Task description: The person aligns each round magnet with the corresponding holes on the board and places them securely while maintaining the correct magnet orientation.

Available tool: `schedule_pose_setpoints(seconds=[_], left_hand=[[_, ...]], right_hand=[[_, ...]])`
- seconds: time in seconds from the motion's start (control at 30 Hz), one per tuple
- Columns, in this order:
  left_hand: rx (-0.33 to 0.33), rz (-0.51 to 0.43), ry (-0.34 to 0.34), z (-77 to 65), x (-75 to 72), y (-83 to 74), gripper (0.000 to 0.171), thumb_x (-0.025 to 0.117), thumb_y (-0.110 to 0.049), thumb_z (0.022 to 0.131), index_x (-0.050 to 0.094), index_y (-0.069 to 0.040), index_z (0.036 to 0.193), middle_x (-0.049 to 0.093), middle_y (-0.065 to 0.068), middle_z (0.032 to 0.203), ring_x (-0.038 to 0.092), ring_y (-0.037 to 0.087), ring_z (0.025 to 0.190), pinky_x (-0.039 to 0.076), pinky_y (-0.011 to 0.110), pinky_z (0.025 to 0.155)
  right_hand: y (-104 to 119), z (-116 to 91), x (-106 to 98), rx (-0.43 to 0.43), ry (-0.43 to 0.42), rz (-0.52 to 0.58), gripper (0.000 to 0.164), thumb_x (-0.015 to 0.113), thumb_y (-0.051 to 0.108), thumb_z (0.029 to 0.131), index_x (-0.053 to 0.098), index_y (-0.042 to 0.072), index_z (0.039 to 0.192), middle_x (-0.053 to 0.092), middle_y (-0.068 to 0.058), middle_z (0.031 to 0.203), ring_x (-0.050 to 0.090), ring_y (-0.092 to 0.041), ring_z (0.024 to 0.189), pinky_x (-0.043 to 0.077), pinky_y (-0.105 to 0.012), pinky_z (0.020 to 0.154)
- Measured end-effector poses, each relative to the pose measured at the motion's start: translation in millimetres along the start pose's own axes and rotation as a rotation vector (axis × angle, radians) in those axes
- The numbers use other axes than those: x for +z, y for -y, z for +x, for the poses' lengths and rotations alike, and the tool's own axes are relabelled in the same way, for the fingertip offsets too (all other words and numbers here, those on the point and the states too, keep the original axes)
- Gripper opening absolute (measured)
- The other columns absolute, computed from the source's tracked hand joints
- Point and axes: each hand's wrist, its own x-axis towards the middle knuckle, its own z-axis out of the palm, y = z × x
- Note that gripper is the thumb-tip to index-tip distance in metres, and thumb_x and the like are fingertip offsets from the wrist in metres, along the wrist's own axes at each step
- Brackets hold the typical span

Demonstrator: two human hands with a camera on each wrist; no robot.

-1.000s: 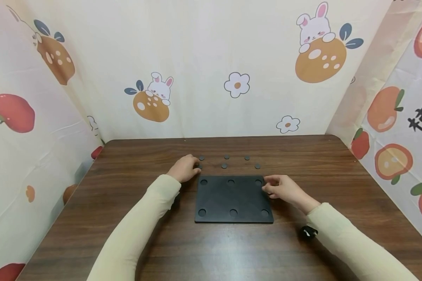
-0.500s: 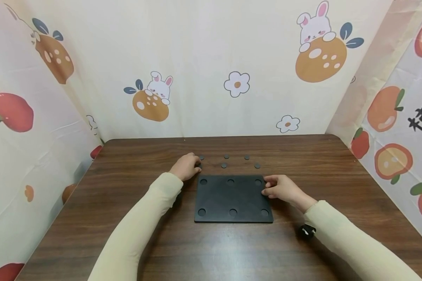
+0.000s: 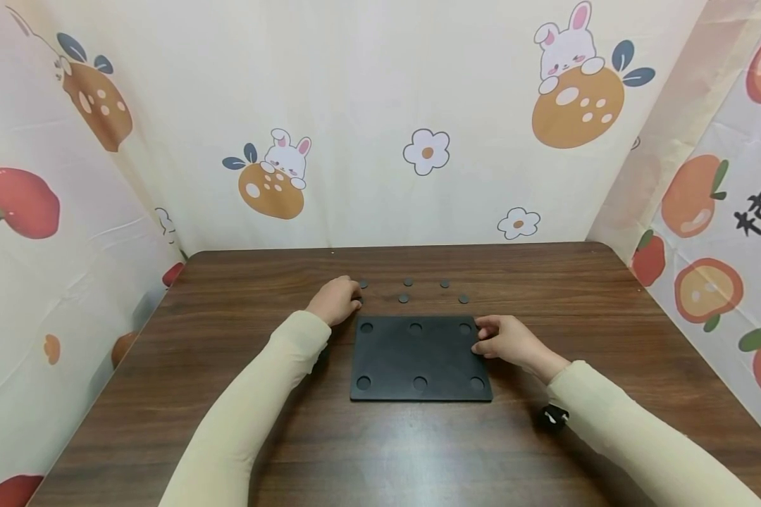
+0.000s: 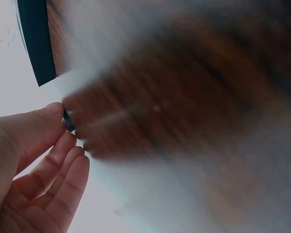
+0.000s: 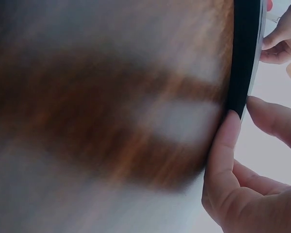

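Note:
In the head view a black rectangular board (image 3: 421,359) with several round recesses lies flat on the table. Thumb and fingertips of my left hand (image 3: 334,301) pinch a small dark disc (image 4: 68,121) just past the board's far left corner. The disc is mostly covered by the fingers. My right hand (image 3: 512,345) holds the board's right edge near the far corner; in the right wrist view its thumb (image 5: 271,119) lies at the top rim and a curled finger (image 5: 222,150) is against the side. All visible recesses hold no discs.
Beyond the board lie more small dark discs: one by the left fingertips (image 3: 363,284), a middle pair including a nearer disc (image 3: 403,298), and on the right a farther disc (image 3: 444,284) and a nearer one (image 3: 463,299). Printed curtains (image 3: 368,84) surround the brown wooden table (image 3: 260,274).
My left hand has shifted very slightly and its fingertips have closed together over the nearest left disc. My right hand stays at the board's edge, and the board has not moved.

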Motion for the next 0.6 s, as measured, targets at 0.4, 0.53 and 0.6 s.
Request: schedule_pose_setpoints(seconds=[0.4,0.53,0.6], left_hand=[[0.003,0.02,-0.004,0.2,1.1,1.0,0.017,0.065,-0.016,0.095,0.069,-0.006,0.108,0.062,0.011,0.106,0.062,0.024,0.096,0.052,0.038,0.087],[0.002,0.021,-0.002,0.0,1.1,2.2,0.015,0.066,-0.018,0.095,0.07,-0.007,0.104,0.062,0.009,0.103,0.061,0.022,0.091,0.052,0.038,0.083],[0.001,0.021,0.0,-0.3,0.7,3.0,0.014,0.066,-0.02,0.095,0.07,-0.008,0.101,0.062,0.008,0.1,0.059,0.021,0.088,0.051,0.037,0.081]], right_hand=[[0.0,-1.2,0.5,0.008,0.0,-0.007,0.064,0.071,0.001,0.085,0.041,-0.011,0.14,0.054,-0.01,0.098,0.057,-0.014,0.084,0.058,-0.03,0.076],[0.4,-1.4,0.6,0.005,0.002,-0.007,0.064,0.071,0.001,0.085,0.041,-0.011,0.14,0.054,-0.01,0.098,0.057,-0.015,0.084,0.057,-0.031,0.076],[0.4,-1.3,0.5,0.004,0.006,-0.007,0.064,0.071,0.0,0.085,0.041,-0.012,0.14,0.054,-0.01,0.098,0.057,-0.015,0.084,0.057,-0.031,0.076]])
